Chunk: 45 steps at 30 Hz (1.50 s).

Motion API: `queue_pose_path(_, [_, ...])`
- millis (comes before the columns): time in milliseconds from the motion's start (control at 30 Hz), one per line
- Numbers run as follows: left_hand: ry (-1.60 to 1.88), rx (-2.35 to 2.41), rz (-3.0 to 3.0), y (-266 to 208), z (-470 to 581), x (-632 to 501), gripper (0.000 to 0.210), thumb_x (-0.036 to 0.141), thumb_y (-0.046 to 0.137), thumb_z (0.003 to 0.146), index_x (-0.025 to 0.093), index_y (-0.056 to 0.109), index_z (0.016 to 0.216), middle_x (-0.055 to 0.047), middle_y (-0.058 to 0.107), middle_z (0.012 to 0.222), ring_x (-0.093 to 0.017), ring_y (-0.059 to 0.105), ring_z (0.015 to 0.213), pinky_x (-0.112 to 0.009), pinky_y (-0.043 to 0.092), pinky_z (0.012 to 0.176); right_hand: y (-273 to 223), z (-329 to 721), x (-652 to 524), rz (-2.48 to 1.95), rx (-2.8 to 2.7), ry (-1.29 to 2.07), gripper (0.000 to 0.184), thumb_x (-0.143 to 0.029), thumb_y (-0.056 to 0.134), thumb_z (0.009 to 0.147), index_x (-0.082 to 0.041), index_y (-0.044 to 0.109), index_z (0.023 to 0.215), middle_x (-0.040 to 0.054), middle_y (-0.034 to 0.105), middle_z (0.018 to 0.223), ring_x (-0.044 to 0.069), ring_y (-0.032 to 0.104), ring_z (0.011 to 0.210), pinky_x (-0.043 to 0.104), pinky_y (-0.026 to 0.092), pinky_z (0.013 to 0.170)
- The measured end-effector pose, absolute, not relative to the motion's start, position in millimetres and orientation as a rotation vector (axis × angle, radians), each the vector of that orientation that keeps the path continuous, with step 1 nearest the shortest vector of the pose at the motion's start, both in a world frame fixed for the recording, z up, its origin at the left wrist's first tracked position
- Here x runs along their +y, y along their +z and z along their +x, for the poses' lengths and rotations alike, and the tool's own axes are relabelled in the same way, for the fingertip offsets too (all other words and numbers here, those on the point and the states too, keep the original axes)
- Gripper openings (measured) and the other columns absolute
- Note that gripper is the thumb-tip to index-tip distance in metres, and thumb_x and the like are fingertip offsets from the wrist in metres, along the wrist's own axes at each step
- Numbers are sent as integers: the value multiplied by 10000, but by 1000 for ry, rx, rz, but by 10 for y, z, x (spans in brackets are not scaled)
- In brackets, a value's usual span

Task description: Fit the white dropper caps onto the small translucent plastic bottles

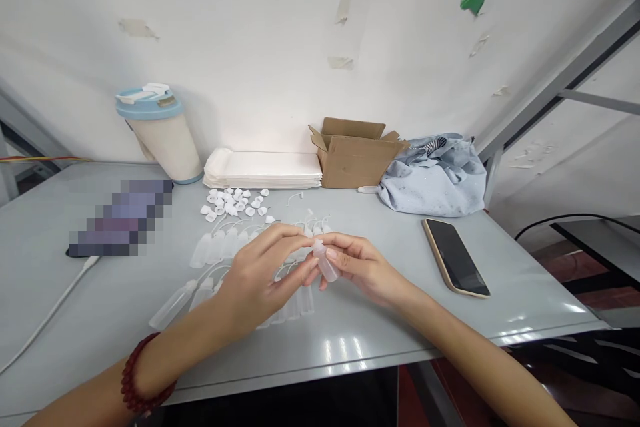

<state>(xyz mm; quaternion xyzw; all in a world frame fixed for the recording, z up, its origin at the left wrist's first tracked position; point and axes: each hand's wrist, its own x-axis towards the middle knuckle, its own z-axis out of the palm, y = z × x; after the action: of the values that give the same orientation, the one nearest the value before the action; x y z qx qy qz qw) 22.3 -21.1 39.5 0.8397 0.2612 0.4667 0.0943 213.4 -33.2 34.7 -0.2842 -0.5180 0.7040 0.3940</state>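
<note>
A small translucent plastic squeeze bottle (329,269) is tilted between my two hands, its narrow neck pointing up and left. My right hand (367,265) grips the body with thumb and fingers. At the neck, the thumb and index finger of my left hand (267,270) pinch the bottle; whether a small part is also between them is hidden. Below and beside my left hand lie rows of similar bottles (173,303) with thin tails at their tops, partly covered by my hands. Behind them is a scattered pile of small white caps (240,202).
Against the wall stand a cup with a blue lid (150,103), a stack of white envelopes (265,170), an open cardboard box (357,160) and a light-blue cloth bag (435,177). One phone (457,257) lies right; a blurred device (123,217) with a cable lies left.
</note>
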Motion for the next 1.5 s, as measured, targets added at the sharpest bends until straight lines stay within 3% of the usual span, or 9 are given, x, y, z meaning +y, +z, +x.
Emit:
queue_pose_path(233, [1335, 726, 2718, 323, 221, -198, 344, 129, 608, 837, 141, 517, 1169, -124, 590, 1032, -221, 566, 963, -358, 524, 776, 348, 2131, -329, -737, -1147, 1821, 252, -337, 606, 868, -158, 643, 1042, 95, 712, 950, 161, 673, 801, 313, 511, 775])
queue_pose_path(467, [1374, 717, 2934, 344, 255, -191, 365, 173, 657, 815, 71, 517, 1136, -163, 606, 1023, -265, 571, 987, -414, 533, 814, 352, 2120, -326, -691, -1111, 1878, 239, -320, 568, 890, -147, 624, 1046, 108, 715, 926, 213, 682, 930, 367, 506, 846])
queue_pose_path(800, [1342, 674, 2984, 305, 242, -183, 424, 228, 665, 813, 69, 500, 1170, -175, 636, 1079, -287, 580, 1048, -453, 543, 880, 285, 2076, -320, -700, -1015, 1905, 291, -357, 658, 823, -176, 607, 1045, 73, 695, 944, 206, 675, 936, 364, 498, 863])
queue_pose_path(1033, [1305, 686, 2956, 312, 251, -205, 410, 148, 610, 824, 96, 488, 1212, -158, 638, 1076, -276, 581, 1049, -460, 534, 892, 313, 2101, -325, -784, -1185, 1779, 289, -386, 632, 842, -182, 641, 1048, 56, 705, 929, 177, 670, 878, 321, 503, 815])
queue_pose_path(1233, [1237, 671, 3009, 294, 235, -206, 302, 100, 627, 800, 61, 559, 1091, -170, 640, 1075, -277, 575, 1038, -446, 524, 902, 344, 2120, -348, -967, -1351, 1465, 276, -355, 647, 830, -192, 640, 1052, 46, 707, 941, 153, 648, 848, 306, 505, 785])
queue_pose_path(1500, [1262, 655, 2965, 275, 244, -210, 325, 118, 640, 802, 62, 548, 1110, -151, 649, 1044, -262, 582, 1041, -422, 519, 919, 379, 2133, -344, -985, -1466, 1511, 283, -355, 651, 818, -172, 657, 1035, 52, 704, 927, 166, 655, 856, 320, 493, 812])
